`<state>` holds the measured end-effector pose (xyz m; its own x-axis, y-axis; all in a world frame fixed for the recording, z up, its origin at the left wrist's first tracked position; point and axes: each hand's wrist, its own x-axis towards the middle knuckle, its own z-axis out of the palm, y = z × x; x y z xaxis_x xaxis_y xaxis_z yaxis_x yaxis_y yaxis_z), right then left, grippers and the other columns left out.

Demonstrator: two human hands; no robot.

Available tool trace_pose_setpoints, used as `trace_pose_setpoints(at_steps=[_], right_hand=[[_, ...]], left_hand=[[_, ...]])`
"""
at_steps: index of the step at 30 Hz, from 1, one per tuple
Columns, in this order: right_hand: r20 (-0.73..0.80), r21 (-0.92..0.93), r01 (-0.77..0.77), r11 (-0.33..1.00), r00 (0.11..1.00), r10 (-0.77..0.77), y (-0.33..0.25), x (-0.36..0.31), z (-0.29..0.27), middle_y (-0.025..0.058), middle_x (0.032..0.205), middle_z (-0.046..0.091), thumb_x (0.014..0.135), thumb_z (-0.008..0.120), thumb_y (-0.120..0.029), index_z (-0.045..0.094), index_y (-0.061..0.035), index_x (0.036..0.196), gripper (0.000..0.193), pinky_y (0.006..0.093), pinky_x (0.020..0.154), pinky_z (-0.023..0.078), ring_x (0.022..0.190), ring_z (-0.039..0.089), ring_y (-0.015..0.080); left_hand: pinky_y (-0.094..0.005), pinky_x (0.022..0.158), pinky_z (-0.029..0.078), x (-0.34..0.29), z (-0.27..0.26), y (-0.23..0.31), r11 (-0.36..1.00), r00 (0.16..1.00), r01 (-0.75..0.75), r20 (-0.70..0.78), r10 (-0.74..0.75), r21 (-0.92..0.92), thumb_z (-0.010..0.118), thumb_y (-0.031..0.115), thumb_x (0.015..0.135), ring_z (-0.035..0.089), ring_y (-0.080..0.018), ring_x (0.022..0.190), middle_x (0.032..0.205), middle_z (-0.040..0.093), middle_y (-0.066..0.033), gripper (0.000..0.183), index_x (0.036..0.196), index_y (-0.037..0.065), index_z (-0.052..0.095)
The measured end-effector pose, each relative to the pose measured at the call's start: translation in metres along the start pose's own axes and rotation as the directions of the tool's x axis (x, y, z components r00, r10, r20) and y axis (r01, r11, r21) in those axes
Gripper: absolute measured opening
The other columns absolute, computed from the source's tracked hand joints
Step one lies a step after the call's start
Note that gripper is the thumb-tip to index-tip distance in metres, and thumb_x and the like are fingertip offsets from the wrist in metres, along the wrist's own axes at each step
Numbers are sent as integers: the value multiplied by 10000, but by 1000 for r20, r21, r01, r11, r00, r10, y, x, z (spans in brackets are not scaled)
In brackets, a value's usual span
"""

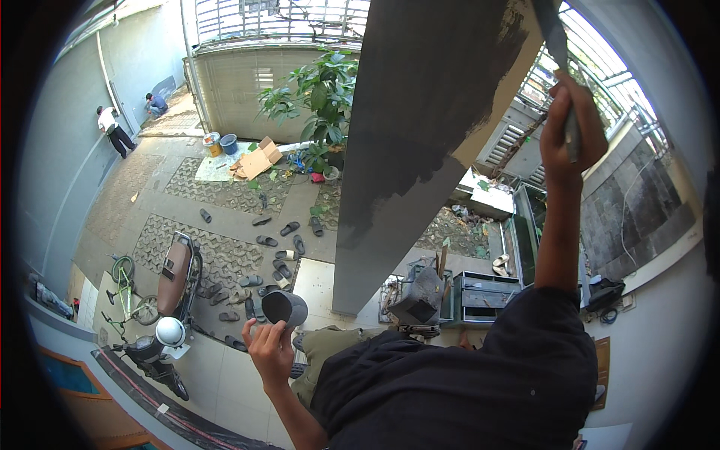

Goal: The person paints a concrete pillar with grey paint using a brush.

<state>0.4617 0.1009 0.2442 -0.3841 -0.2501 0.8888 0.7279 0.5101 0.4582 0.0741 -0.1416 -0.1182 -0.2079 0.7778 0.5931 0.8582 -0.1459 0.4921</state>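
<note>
Raised at the upper right, my right hand (574,131) is closed round the handle of a paintbrush (553,41). The brush end is coated dark grey and reaches the top of the picture, beside the column's right edge. Before me stands a tall column (420,135), mostly covered in dark grey paint. An uneven beige strip (487,112) shows along its right side, and its lower part is a lighter grey. Lower down, my left hand (270,349) grips a grey cup (286,307) by its side. What lies inside the cup is too dark to make out.
Below on the left stand a motorbike (174,277) with a white helmet (170,331) and a green bicycle (127,292). Several sandals (289,228) lie on the paving. Two people (116,131) are by the far wall. Metal drawers (480,296) stand right of the column's foot.
</note>
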Motion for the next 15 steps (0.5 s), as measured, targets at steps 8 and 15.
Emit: trace_pose_setpoints(at_steps=[8, 15], right_hand=[[580, 91, -364, 927, 776, 248, -116, -162, -7, 102, 768, 587, 885, 743, -101, 653, -85, 904, 93, 417, 517, 496, 567, 641, 277], [732, 161, -668, 727, 575, 366, -191, -196, -8, 130, 677, 591, 975, 699, -123, 612, -52, 844, 173, 425, 518, 474, 529, 620, 322]], left_hand=[[-494, 1119, 428, -7, -1, -5, 1000, 1000, 27, 17, -27, 9, 842, 43, 821, 633, -243, 755, 768, 628, -54, 196, 970, 47, 715], [-500, 1126, 426, -11, 1, -4, 999, 997, 50, 53, -50, 5, 840, 38, 816, 621, -244, 742, 762, 612, -58, 203, 973, 47, 712]])
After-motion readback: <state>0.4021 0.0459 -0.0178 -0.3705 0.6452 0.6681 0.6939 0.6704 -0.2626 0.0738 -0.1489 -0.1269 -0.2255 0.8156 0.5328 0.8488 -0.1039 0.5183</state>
